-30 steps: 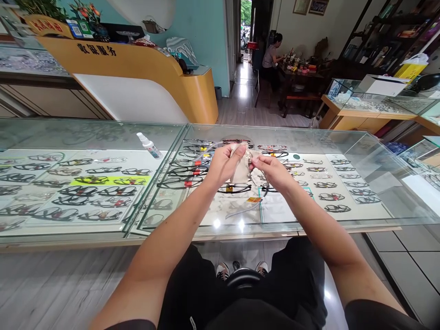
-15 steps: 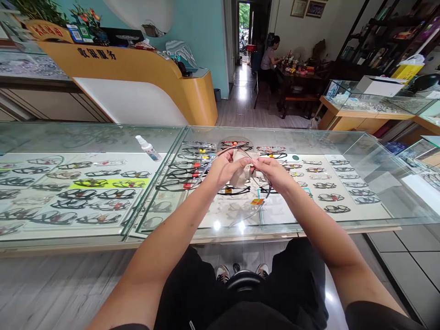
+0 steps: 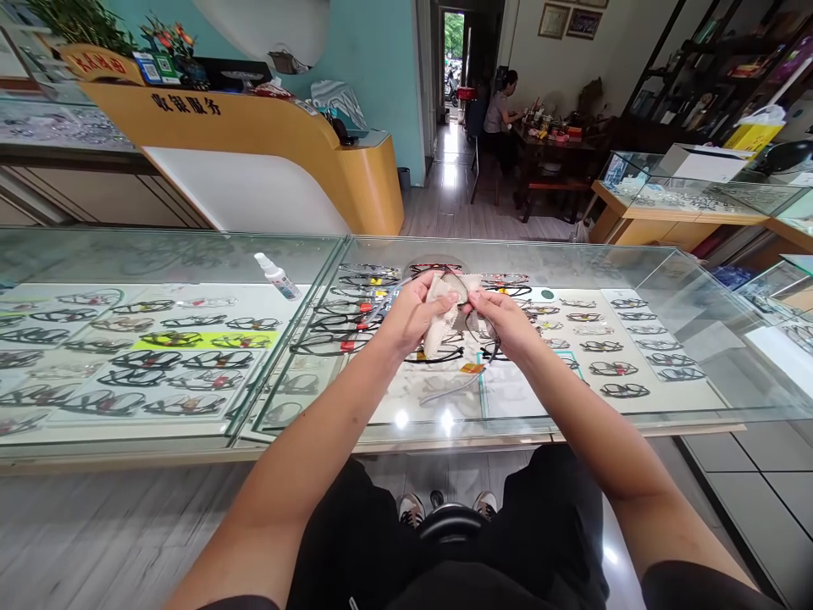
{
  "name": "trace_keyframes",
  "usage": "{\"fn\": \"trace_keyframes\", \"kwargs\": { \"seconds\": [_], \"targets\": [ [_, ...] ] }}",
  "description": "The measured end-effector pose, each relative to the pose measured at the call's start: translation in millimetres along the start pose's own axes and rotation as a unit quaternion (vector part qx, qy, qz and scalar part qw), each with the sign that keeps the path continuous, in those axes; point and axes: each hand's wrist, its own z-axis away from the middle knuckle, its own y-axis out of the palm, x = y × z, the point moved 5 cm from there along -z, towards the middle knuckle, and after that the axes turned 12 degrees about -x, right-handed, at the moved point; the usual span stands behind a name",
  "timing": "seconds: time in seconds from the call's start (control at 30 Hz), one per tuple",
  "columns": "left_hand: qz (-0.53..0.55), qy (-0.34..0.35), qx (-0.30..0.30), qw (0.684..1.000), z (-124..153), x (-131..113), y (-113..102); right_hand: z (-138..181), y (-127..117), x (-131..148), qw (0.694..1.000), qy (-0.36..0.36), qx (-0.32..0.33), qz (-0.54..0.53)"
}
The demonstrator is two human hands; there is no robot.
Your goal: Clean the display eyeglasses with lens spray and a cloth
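Above the glass counter (image 3: 635,263), my left hand (image 3: 414,314) pinches a pale cleaning cloth (image 3: 438,330) folded round a lens of a thin dark pair of glasses (image 3: 473,326). My right hand (image 3: 501,320) grips the glasses frame from the right, fingers closed. One temple arm with an orange tag hangs down toward the glass. Both hands meet at the counter's middle.
A white spray bottle (image 3: 277,276) lies on the counter to the left. Rows of spectacle frames fill the case under the glass. An orange reception desk (image 3: 267,144) stands behind. A person (image 3: 500,114) sits at a far table. More display cases (image 3: 699,199) stand at the right.
My hands have drawn closer together and shifted slightly, the cloth turning round the lens. The glasses' temple arm swings lower. The camera view has tilted down a little.
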Motion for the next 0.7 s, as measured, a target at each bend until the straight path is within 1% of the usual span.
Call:
{"fn": "trace_keyframes", "kwargs": {
  "seconds": [0.07, 0.17, 0.27, 0.4, 0.5, 0.57, 0.7],
  "targets": [
    [-0.007, 0.005, -0.016, 1.0, 1, 1, 0, 0, 2, -2, 1.0, -0.003, 0.013, 0.002],
    [-0.005, 0.029, -0.044, 0.999, 1, 4, 1, 2, 5, -4, 0.999, -0.023, 0.025, 0.02],
    [0.006, 0.054, -0.056, 0.997, 1, 7, 1, 4, 8, -5, 0.999, -0.032, 0.017, 0.026],
    [0.002, 0.053, -0.049, 0.997, -2, 7, -1, 5, 10, 0, 0.999, -0.034, 0.007, -0.001],
    [-0.022, 0.064, -0.059, 0.996, -4, 3, -6, 4, 8, 3, 1.0, -0.026, -0.014, -0.001],
    [-0.058, 0.09, -0.067, 0.992, -4, -1, -9, 4, 6, 3, 0.999, -0.023, -0.027, 0.005],
    [-0.147, 0.18, -0.086, 0.969, -5, -8, -12, 1, 5, 2, 0.998, -0.045, -0.045, 0.007]
  ]
}}
